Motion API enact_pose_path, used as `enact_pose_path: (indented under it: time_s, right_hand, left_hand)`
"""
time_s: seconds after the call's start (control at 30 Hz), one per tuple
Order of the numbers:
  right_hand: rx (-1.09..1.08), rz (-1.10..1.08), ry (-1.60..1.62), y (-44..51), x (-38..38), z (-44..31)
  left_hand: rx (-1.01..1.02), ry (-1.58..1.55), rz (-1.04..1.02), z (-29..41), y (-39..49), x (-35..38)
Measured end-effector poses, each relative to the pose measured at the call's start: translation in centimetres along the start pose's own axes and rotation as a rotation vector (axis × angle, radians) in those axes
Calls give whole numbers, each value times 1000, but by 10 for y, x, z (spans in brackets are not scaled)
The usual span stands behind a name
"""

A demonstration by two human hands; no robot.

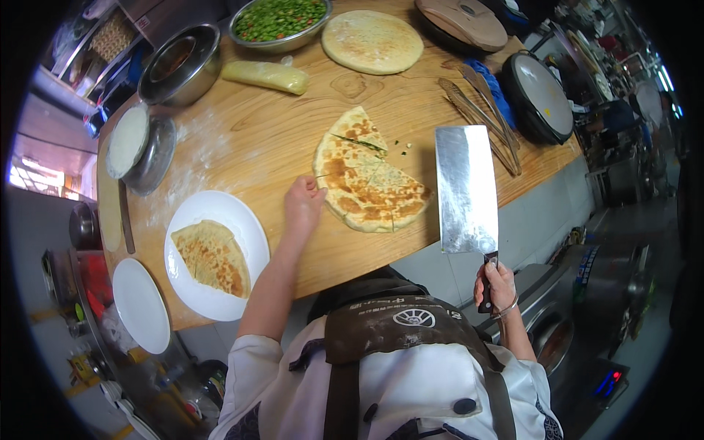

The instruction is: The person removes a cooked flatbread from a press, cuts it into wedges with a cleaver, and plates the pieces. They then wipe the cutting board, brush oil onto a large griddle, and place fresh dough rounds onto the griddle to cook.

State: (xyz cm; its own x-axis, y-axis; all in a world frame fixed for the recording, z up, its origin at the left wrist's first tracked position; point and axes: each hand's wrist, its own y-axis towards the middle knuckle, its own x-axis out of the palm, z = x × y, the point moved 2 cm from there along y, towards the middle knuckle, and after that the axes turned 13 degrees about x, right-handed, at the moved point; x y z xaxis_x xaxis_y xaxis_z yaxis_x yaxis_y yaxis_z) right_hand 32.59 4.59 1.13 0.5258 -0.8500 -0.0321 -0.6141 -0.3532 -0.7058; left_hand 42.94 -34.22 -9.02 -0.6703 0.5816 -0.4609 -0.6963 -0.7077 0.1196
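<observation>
A browned flatbread with green filling (368, 187) lies cut into wedges on the wooden table (258, 126), with a gap at its upper right. At its left edge is my left hand (306, 201), fingers bent and fingertips at the crust; whether they pinch it is unclear. My right hand (496, 286) grips the dark handle of a broad-bladed cleaver (467, 190), whose blade is raised to the right of the bread, beyond the table's front edge. To the left, a white plate (256, 236) holds more browned flatbread (212, 256).
Behind are a pale uncut flatbread (372, 42), a bowl of chopped greens (278, 21) and a wrapped dough roll (267, 76). Metal tongs (484, 118) and an open electric griddle (542, 99) stand right. Steel bowls (181, 66) and an empty white plate (141, 305) are left.
</observation>
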Motion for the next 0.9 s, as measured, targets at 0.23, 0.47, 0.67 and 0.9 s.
enact_pose_path:
  time_s: [0.23,0.47,0.67,0.9]
  right_hand:
    - [26,27,123,7,-54,18]
    - [96,-9,171,25,-87,33]
    - [94,-17,167,38,-118,39]
    - [126,3,269,54,-136,52]
  left_hand:
    - [-97,116,-11,-1,8,17]
    - [-356,-131,-71,29,-8,36]
    - [-517,-324,-249,67,-39,67]
    - [-638,-656,-214,110,-69,131]
